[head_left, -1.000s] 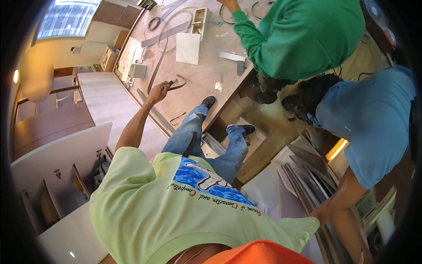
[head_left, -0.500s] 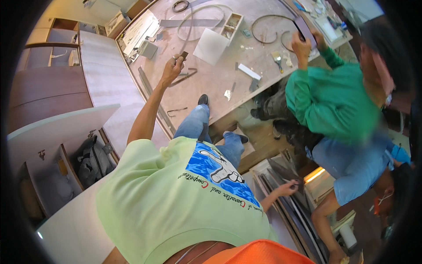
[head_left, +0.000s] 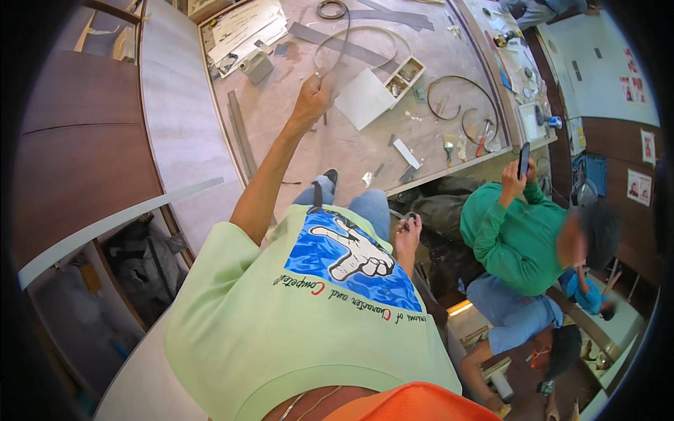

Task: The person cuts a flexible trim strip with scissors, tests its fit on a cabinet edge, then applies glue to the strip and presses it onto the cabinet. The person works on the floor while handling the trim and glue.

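A white panel (head_left: 364, 99) blocks right of the left hand (head_left: 311, 102); nearer tabletop (head_left: 342, 152) lies open.

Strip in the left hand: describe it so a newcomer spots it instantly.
Find the big work table, then the left hand stretched out over it. From that hand a narrow dark strip runs toward a small dark coil at the picture's top edge. Unlike the broad, flat grey strip lying nearby, it's thin and gripped.

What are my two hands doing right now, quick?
Left hand: closed, holding a thin dark strip.
Right hand: closed on a small dark object, too small to identify.
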Available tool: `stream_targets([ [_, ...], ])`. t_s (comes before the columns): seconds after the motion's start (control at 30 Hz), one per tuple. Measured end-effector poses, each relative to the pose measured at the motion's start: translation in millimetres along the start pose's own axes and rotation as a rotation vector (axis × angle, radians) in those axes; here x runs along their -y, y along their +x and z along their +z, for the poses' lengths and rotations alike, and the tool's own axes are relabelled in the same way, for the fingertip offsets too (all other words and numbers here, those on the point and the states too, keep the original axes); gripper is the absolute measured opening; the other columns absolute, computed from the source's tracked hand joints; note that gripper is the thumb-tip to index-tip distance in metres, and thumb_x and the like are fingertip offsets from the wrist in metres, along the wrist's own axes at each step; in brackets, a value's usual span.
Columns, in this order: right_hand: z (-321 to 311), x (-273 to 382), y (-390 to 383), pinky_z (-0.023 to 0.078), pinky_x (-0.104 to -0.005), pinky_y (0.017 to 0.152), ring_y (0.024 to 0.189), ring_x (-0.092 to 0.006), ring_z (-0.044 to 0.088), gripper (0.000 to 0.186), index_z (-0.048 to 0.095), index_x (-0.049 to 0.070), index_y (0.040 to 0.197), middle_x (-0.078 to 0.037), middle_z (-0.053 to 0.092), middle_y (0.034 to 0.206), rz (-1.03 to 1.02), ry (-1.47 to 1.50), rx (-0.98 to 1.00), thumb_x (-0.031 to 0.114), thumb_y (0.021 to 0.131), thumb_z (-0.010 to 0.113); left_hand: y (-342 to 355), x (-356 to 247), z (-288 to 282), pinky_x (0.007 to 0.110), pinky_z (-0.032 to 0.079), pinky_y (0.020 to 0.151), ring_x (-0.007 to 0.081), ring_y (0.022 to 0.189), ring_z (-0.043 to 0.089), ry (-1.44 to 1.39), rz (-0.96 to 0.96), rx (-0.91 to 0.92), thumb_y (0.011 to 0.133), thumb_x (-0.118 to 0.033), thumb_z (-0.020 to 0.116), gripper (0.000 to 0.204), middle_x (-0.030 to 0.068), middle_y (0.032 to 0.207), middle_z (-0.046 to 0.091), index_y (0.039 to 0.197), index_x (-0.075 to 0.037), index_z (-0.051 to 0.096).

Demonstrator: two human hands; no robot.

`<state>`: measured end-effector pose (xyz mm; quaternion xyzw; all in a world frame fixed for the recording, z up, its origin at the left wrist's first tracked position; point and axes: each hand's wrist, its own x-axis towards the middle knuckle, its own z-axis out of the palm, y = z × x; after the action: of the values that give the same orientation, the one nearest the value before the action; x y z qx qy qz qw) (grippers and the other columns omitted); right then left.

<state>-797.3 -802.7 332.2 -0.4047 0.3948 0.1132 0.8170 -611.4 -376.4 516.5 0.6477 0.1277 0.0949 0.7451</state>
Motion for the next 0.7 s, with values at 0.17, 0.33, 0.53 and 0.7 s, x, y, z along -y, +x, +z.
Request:
stream_targets([
  [0.17, 34.7, -8.6, 39.8, 0.053, -0.033, 0.078, 0.098, -0.0194, 0.06, 0.041, 0.047, 0.007, 0.135, -0.007, 0.06, 0.109, 0.186, -0.389, 0.028, 0.01, 0.097, 0.061, 28.7, -29.3, -6.5, 0.02, 0.026, 0.045, 0.0026, 0.052, 0.033, -0.093, 0.035, -0.059, 0.106, -0.029, 0.045, 0.028, -0.006, 0.065, 0.043, 0.105, -0.005, 0.059],
  [0.33, 93.6, 1.0, 69.5, 0.052, -0.0313, 0.083, 0.102, -0.0173, 0.061, 0.043, 0.049, 0.003, 0.134, -0.008, 0.062, 0.115, 0.104, -0.709, 0.129, 0.01, 0.094, 0.064, 62.6, -47.4, -10.8, 0.019, 0.024, 0.044, 0.0023, 0.051, 0.032, -0.099, 0.061, -0.122, 0.106, -0.03, 0.045, 0.029, -0.0056, 0.064, 0.042, 0.106, -0.004, 0.059],
  [0.53, 164.9, 48.4, 95.5, 0.052, -0.0303, 0.088, 0.1, -0.0187, 0.064, 0.041, 0.048, 0.002, 0.135, -0.011, 0.064, 0.113, 0.282, -0.707, 0.35, 0.005, 0.095, 0.059, 110.0, -61.3, -13.7, 0.02, 0.026, 0.045, 0.0026, 0.051, 0.034, -0.015, 0.132, -0.215, 0.106, -0.032, 0.045, 0.031, -0.0052, 0.064, 0.043, 0.107, -0.003, 0.059],
  [0.7, 186.4, 69.5, 151.6, 0.053, -0.0266, 0.085, 0.104, -0.0181, 0.065, 0.038, 0.052, 0.003, 0.135, -0.009, 0.063, 0.123, 0.466, -0.775, 0.532, 0.003, 0.096, 0.053, 134.3, -69.2, -9.8, 0.02, 0.027, 0.046, 0.0027, 0.051, 0.034, -0.027, 0.16, -0.242, 0.106, -0.03, 0.045, 0.031, -0.0051, 0.062, 0.043, 0.105, -0.003, 0.06],
])
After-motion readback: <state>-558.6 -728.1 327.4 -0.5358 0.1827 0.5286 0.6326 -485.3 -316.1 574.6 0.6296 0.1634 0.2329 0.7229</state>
